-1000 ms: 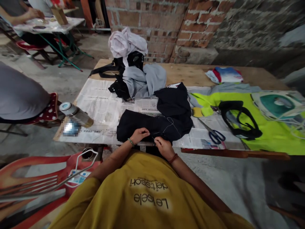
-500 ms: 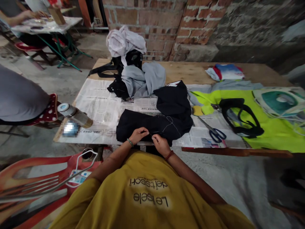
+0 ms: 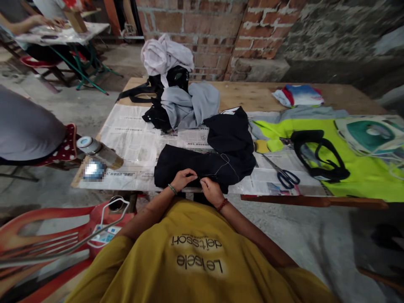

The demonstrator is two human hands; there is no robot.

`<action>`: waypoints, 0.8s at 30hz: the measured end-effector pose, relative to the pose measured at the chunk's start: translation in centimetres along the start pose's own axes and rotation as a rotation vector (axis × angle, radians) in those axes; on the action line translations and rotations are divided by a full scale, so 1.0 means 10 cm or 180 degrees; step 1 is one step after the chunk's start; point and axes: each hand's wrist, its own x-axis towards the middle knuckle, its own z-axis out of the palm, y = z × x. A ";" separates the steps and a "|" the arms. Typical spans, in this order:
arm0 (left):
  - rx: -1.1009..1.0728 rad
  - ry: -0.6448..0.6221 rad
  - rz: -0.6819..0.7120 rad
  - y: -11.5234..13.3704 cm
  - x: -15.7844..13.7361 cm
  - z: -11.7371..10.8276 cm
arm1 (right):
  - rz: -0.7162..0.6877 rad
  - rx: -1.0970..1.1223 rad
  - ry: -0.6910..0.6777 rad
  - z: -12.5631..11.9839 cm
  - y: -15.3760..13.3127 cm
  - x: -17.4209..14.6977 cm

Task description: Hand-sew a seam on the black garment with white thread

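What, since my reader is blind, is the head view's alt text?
Someone's left hand and right hand nearly meet at some dark cloth, where loose pale thread lies. On the partly newspaper-covered table, scissors lie right, a bottle left.

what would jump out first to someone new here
Probably the fluorescent yellow-green cloth on the table's right side, with a teal-and-white iron on it. Next, the left hand and right hand close together at the dark cloth by the near edge, a loose pale thread on top of it.
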 end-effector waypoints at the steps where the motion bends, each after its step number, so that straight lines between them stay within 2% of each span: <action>1: 0.0011 -0.0005 0.0022 0.00 0.00 0.00 | 0.0008 0.0019 -0.0012 0.00 -0.01 0.00; 6: 0.0081 -0.0053 0.0136 0.00 -0.01 0.01 | 0.0037 0.0066 0.0002 0.03 -0.02 0.00; 14: -0.0028 0.0128 0.0762 -0.03 0.00 0.00 | 0.0092 0.0088 0.0032 0.10 -0.03 0.02; 21: -0.0472 0.0331 0.0137 -0.08 0.01 0.01 | 0.0092 0.0168 0.0017 0.11 -0.02 0.00; 24: -0.0320 0.0253 0.0059 -0.08 0.02 0.00 | 0.0076 0.0153 0.0007 0.11 -0.02 -0.01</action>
